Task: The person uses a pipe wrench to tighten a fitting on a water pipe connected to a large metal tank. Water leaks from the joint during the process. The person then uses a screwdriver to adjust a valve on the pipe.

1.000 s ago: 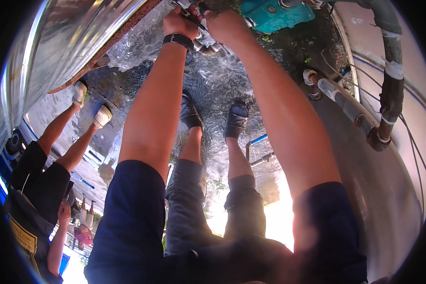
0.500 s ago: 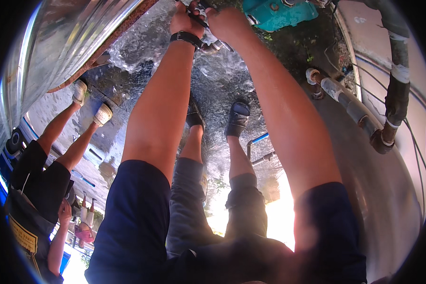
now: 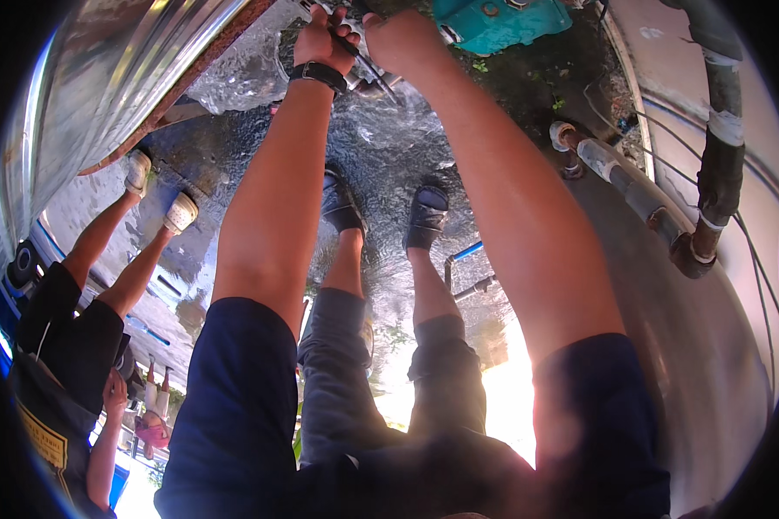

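Both my arms reach to the top of the head view, over wet ground. My left hand (image 3: 325,41), with a dark strap at its wrist, is closed round a slim dark tool (image 3: 368,71). One end of this tool slants down toward the space between my wrists; its kind does not show. Beside it, my right hand (image 3: 404,41) is closed, and a dark bit shows at its fingers by the upper edge. What it grips is hidden. Behind my wrists lies a partly covered metal fitting (image 3: 362,84). Clear water (image 3: 242,73) splashes left of my left hand.
A teal pump-like housing (image 3: 506,26) is right of my right hand. Taped pipes (image 3: 610,160) and a rounded metal tank (image 3: 666,346) stand at right. Corrugated metal (image 3: 112,78) with a rusty edge rises at left. A person in pale clogs (image 3: 180,213) stands there.
My hands have shifted slightly left. The dark tool's end now slants down between my wrists, more of it showing. The splash near my left hand has shrunk, and my left shoe shows more fully.
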A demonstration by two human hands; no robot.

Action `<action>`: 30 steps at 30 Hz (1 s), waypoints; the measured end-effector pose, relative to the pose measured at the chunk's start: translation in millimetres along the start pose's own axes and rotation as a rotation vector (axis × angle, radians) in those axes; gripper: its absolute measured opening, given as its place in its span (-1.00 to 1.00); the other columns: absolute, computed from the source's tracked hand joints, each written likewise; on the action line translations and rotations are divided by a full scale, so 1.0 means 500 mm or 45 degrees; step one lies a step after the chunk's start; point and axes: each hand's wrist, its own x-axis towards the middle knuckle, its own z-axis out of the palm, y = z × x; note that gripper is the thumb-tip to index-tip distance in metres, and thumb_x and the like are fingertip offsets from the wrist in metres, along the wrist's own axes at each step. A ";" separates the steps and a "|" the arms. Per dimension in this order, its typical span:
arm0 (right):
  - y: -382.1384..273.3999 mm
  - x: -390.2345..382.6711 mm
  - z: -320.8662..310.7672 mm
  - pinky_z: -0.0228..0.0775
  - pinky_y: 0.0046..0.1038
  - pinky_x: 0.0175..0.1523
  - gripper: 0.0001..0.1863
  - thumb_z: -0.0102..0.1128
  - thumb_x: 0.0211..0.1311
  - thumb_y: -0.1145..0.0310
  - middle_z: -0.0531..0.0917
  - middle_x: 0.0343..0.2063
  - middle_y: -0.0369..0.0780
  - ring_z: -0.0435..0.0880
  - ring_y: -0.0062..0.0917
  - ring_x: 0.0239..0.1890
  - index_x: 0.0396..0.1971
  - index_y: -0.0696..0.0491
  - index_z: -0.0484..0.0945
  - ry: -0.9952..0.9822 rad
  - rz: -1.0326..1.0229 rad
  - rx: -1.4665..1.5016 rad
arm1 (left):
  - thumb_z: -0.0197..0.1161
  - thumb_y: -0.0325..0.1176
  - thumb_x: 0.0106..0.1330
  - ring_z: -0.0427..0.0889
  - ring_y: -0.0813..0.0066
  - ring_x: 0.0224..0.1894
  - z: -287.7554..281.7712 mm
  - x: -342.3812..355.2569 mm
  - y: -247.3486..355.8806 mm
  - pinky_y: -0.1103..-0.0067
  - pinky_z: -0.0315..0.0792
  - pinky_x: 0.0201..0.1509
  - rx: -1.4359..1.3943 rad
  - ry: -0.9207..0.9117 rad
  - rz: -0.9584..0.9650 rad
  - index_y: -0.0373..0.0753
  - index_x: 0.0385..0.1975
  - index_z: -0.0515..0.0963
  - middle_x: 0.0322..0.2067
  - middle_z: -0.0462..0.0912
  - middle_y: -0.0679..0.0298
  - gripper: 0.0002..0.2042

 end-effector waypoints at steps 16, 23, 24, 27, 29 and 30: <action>-0.034 -0.047 -0.034 0.62 -0.04 0.02 -0.57 -0.02 0.48 0.09 0.74 -0.22 0.04 0.76 -0.01 -0.07 -0.05 0.13 0.67 -0.058 0.638 0.562 | -0.13 0.14 0.63 0.38 0.36 -0.47 0.046 -0.052 0.036 0.37 0.33 -0.33 0.101 0.093 -0.128 -0.24 -0.05 0.36 -0.52 0.38 0.26 -0.53; -0.069 -0.028 -0.088 0.66 -0.10 -0.21 -0.71 0.08 0.33 0.29 0.75 -0.38 0.01 0.80 -0.10 -0.27 -0.18 0.11 0.72 -0.113 0.099 0.059 | -0.12 0.18 0.61 0.53 0.26 -0.31 0.035 -0.034 0.028 0.18 0.51 -0.09 0.198 0.061 -0.078 -0.22 0.08 0.34 -0.36 0.50 0.16 -0.49; -0.078 -0.013 -0.111 0.65 -0.12 -0.16 -0.68 0.09 0.29 0.25 0.76 -0.33 0.00 0.80 -0.10 -0.22 -0.17 0.10 0.74 -0.137 0.086 0.100 | -0.12 0.18 0.60 0.56 0.23 -0.27 0.033 -0.029 0.025 0.15 0.53 -0.03 0.200 0.060 -0.079 -0.22 0.10 0.34 -0.33 0.52 0.14 -0.49; -0.108 0.046 -0.190 0.64 -0.11 -0.04 -0.64 0.09 0.27 0.21 0.77 -0.23 0.02 0.78 -0.07 -0.12 -0.18 0.12 0.77 -0.341 0.161 0.294 | -0.07 0.01 0.62 0.61 0.26 -0.19 0.025 -0.021 0.026 0.19 0.56 0.00 -0.083 -0.096 -0.105 -0.16 0.06 0.43 -0.23 0.59 0.17 -0.64; -0.120 0.082 -0.229 0.60 0.02 -0.01 -0.64 0.04 0.37 0.28 0.75 -0.22 0.12 0.76 0.00 -0.12 -0.25 0.22 0.75 -0.339 0.278 0.588 | -0.08 -0.03 0.62 0.60 0.32 -0.23 0.026 -0.024 0.029 0.29 0.53 -0.10 0.035 -0.261 -0.087 -0.15 0.05 0.47 -0.21 0.61 0.21 -0.66; -0.126 0.095 -0.240 0.60 0.01 0.01 -0.65 0.05 0.35 0.29 0.75 -0.19 0.12 0.76 0.00 -0.10 -0.24 0.21 0.75 -0.356 0.270 0.533 | -0.10 -0.03 0.62 0.58 0.36 -0.26 0.028 -0.029 0.032 0.36 0.50 -0.15 0.039 -0.425 -0.111 -0.15 0.04 0.48 -0.21 0.61 0.23 -0.65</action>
